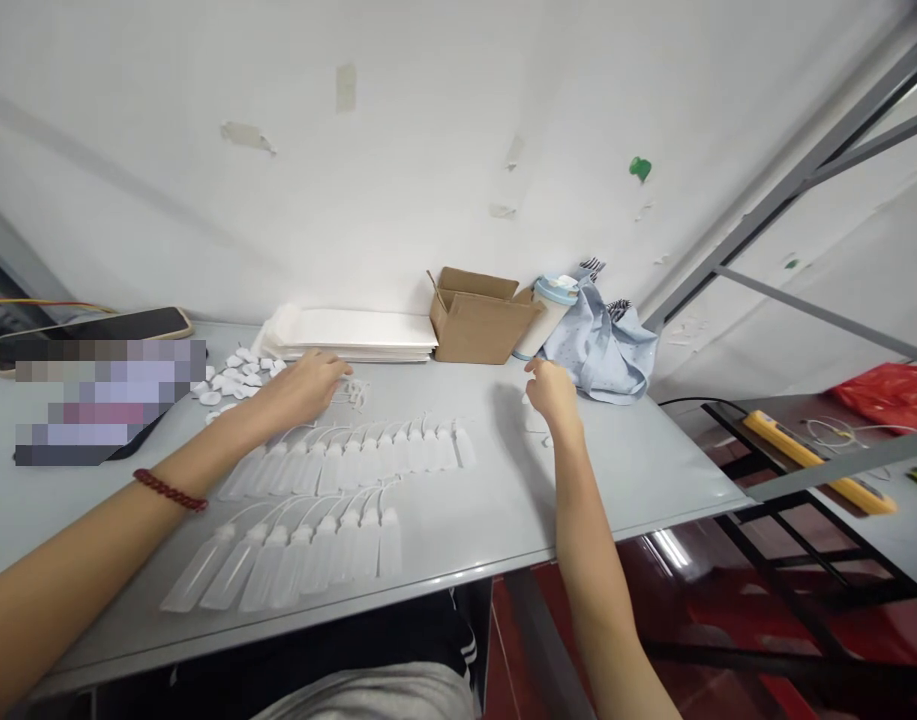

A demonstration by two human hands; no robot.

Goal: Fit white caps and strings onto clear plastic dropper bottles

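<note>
My left hand point(319, 385) reaches over the table beside a small pile of thin white cords point(357, 393), its fingers partly stretched and apart. On the right, my right hand point(554, 395) is closed with bent fingers above the tabletop. A small white piece point(528, 401) shows at its fingertips, too blurred to name. Between my forearms lie two rows of flat, translucent white plastic pieces with thin cords at their tops, a back row point(360, 460) and a front row point(300, 560). Small white caps or clips point(237, 378) form a heap left of my left hand.
Against the wall stand a stack of white sheets point(368, 335), an open cardboard box point(473, 325), a lidded cup point(540, 315) and a light blue cloth bag point(600, 340). A phone point(150, 325) leans at far left. A grey metal frame point(765, 200) rises at right.
</note>
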